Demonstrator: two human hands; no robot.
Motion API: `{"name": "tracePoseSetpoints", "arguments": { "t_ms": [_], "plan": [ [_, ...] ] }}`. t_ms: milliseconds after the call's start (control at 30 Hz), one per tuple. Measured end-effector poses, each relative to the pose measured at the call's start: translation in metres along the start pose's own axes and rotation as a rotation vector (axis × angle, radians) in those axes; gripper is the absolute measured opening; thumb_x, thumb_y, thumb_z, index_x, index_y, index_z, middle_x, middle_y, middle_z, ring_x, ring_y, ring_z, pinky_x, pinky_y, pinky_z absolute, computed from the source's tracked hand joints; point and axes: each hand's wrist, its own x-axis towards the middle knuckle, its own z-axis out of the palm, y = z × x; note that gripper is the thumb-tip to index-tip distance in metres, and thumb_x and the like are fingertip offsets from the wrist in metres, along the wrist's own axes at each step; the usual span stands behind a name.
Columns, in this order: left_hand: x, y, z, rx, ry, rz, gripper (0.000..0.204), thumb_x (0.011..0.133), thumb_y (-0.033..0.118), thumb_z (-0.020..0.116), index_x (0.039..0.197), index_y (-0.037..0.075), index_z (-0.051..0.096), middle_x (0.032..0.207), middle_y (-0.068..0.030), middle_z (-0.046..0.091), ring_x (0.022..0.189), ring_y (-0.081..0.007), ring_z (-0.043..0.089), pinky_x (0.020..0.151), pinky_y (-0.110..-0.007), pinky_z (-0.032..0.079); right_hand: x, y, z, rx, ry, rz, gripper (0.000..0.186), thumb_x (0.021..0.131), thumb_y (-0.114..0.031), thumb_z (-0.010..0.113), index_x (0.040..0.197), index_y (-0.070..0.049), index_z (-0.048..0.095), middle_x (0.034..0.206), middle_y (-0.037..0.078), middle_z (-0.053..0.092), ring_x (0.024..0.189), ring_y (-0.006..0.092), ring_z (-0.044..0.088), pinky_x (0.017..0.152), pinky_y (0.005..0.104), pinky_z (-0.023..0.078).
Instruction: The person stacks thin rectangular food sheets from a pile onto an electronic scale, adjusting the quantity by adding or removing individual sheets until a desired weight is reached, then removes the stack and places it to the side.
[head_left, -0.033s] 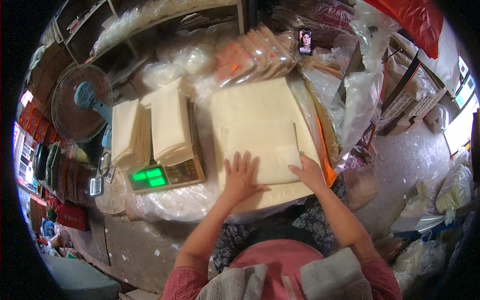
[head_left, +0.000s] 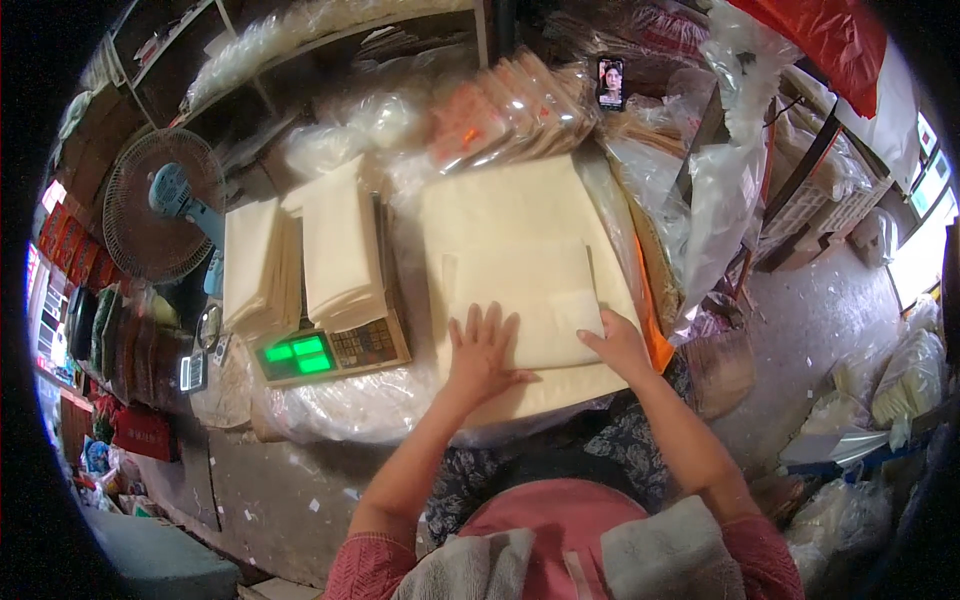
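A folded cream-coloured sheet [head_left: 530, 280], thin like paper or bean-curd skin, lies on a larger flat stack of the same sheets [head_left: 500, 200]. My left hand [head_left: 485, 355] rests flat on its lower left part, fingers spread. At its right edge my right hand [head_left: 620, 350] pinches the folded sheet, thumb on top and the other fingers partly hidden. To the left, two folded bundles, a nearer one [head_left: 255, 265] and a second [head_left: 342, 250], sit on a digital scale [head_left: 370, 345] whose display glows green.
A fan [head_left: 165, 205] stands at the far left. Clear plastic bags [head_left: 360, 130] and packed bags with red print [head_left: 500, 110] lie behind the stack. A phone [head_left: 610, 82] is propped at the back. Plastic sheeting [head_left: 340, 405] covers the table's front edge.
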Motion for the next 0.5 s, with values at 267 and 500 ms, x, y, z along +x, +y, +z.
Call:
{"name": "tracePoseSetpoints", "arguments": {
  "t_ms": [267,500],
  "plan": [
    [-0.001,-0.006,-0.004,-0.006,0.004,0.007,0.102,0.058,0.066,0.073,0.140,0.014,0.040,0.145,-0.0209,0.034,0.134,-0.0469,0.025,0.105,-0.066,0.014,-0.014,-0.064,-0.012,-0.753,-0.091,-0.510,0.096,0.074,-0.045,0.073,0.148,-0.020,0.019,0.154,0.012,0.011,0.141,0.0346,0.012,0.112,0.0526,0.021],
    [0.010,-0.009,-0.008,0.087,-0.060,0.058,0.098,0.063,0.063,0.073,0.140,0.015,0.037,0.145,-0.0195,0.034,0.132,-0.0457,0.031,0.107,-0.058,0.025,0.005,-0.030,-0.011,-0.734,-0.233,-0.520,0.099,0.070,-0.045,0.076,0.148,-0.020,0.020,0.154,0.013,0.015,0.142,0.0358,0.011,0.115,0.0511,0.014]
  ]
}}
